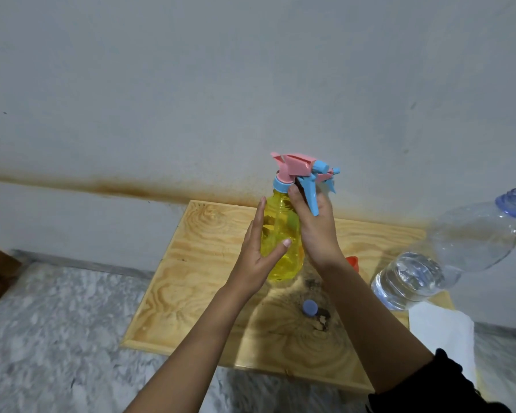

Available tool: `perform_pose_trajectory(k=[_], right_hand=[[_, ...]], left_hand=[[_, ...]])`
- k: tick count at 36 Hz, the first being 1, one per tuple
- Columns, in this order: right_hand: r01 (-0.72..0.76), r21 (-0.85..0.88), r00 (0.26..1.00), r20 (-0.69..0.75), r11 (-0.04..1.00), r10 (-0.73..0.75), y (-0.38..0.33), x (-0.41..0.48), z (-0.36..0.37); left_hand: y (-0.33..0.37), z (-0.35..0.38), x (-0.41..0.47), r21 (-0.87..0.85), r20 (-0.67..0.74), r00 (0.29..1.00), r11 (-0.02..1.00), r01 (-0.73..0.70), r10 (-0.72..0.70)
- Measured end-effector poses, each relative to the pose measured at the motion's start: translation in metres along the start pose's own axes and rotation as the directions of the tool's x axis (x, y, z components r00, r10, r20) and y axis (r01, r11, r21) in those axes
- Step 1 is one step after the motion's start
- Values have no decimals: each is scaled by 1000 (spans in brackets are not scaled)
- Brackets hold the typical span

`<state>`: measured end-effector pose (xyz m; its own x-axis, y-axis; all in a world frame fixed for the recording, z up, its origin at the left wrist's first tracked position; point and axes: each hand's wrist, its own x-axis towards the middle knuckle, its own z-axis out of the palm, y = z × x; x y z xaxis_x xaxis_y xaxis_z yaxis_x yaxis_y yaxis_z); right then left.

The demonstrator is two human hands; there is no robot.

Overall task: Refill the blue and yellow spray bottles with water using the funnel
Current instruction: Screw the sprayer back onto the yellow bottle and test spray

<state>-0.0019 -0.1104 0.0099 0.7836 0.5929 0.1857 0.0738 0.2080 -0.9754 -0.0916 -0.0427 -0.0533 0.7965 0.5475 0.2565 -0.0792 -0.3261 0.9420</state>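
Looking down from the head cam, the yellow spray bottle (280, 236) stood upright on a pale wooden board (197, 281) with swirly grain and a dark stained patch near the middle. The bottle was see-through yellow plastic, rounded and a bit bulgy, topped with a pink sprayer head (292, 165) on a light blue collar, plus a blue trigger hanging down.

The left hand (258, 251) sat flat against the bottle's left side, fingers straight and pressed together, thumb angled across the front, so more of a steadying touch than a grab. The right hand (318, 231) was on the other side up near the neck, thumb touching the collar. Its other fingers went behind the bottle, so whether they were curled around it, I honestly couldn't tell.

Behind the right hand there was a second pink-and-blue nozzle (328, 175) poking out, probably the other sprayer, but its bottle was totally hidden. Just a sliver of an orange-red thing (352, 261) showed by the right wrist, too covered to make out.

A big clear water bottle (447, 254) stood uncapped on the board's right edge, crinkly plastic, water low in it. A small blue cap (310, 307) lay on the stain, and a white sheet (441, 332) lay at the right, partly cut off by the dark sleeve (429, 389). The board lay on a grey mottled surface (57, 323).
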Motion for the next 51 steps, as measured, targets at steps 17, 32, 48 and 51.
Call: perform_pose_trajectory(k=[17,32,48,51], right_hand=[[-109,18,991,82,994,107,-12,18,-6],[-62,40,997,-41,997,64,-10,13,-9],[-131,93,991,17,987,130,-19,10,-9],[-186,98,981,72,978,180,-24,12,-13]], left_hand=[[3,-1,-2,-47,26,1000,999,12,-11],[11,6,-1,-34,65,998,999,24,-22],[12,4,-4,-13,60,998,1000,20,-19],[11,1,-4,-11,67,997,1000,23,-22]])
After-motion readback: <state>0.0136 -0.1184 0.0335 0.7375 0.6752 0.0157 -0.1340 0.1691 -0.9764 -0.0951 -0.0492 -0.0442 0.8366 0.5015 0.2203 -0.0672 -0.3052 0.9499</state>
